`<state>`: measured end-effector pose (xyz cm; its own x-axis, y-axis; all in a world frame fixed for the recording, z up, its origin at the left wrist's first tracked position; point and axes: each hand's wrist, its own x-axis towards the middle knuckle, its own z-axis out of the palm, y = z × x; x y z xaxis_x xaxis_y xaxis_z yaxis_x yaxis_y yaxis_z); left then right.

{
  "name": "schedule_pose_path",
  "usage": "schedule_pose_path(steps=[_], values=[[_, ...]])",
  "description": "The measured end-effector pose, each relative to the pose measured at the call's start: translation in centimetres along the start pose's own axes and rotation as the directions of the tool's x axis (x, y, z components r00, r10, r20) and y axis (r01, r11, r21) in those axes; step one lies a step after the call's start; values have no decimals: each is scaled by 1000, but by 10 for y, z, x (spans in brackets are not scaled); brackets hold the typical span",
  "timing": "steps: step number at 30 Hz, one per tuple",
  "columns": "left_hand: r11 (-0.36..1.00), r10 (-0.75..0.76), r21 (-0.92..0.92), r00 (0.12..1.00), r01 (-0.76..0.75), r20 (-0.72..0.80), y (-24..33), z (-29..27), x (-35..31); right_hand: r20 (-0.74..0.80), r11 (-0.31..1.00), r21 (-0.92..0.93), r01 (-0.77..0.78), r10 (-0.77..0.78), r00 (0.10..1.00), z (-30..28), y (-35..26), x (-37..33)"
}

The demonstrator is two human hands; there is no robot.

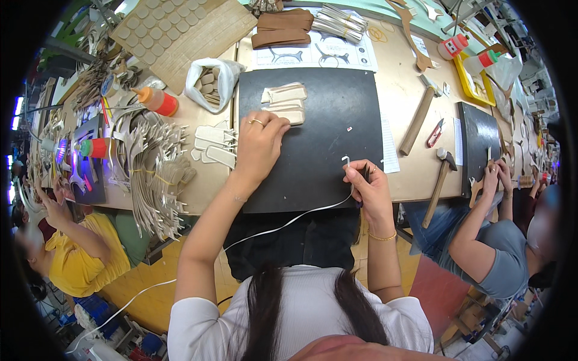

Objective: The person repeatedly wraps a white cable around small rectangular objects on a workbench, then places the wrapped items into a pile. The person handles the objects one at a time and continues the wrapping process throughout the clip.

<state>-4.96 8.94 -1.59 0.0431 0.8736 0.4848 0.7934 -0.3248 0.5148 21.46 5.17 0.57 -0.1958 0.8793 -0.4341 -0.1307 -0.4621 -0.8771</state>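
Has mat (319,150) on table (415,174), parts (289,117) on mat's far-left area at left hand (263,141), cord (301,215) from right hand (368,188) across mat's near edge. Shows bag (229,75) and bottle (158,102) left of mat, clippers (435,133) and hammer (444,168) right. Has sheet (265,60) behind mat, bundle (338,23) on sheet.

An orange bottle (159,102) is on the left of the table (397,72), a red cutter (435,133), a hammer (438,191) and a yellow tray (463,77) are on the right, and a person in a yellow top (90,253) is far left
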Motion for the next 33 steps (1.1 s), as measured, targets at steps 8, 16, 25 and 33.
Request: schedule_pose_path(steps=[8,16,25,33], values=[[991,125,-66,961,-112,245,43,-6,-46,73,986,-165,-29,41,997,13,-1,4],[957,210,99,889,-272,407,49,-26,-84,167,880,-474,15,73,983,39,-5,31],[957,188,138,906,-256,378,47,-22,-91,188,728,-683,69,83,979,75,-19,52],[970,162,107,908,-218,385,45,-22,-92,159,677,-734,43,110,981,78,-19,55]])
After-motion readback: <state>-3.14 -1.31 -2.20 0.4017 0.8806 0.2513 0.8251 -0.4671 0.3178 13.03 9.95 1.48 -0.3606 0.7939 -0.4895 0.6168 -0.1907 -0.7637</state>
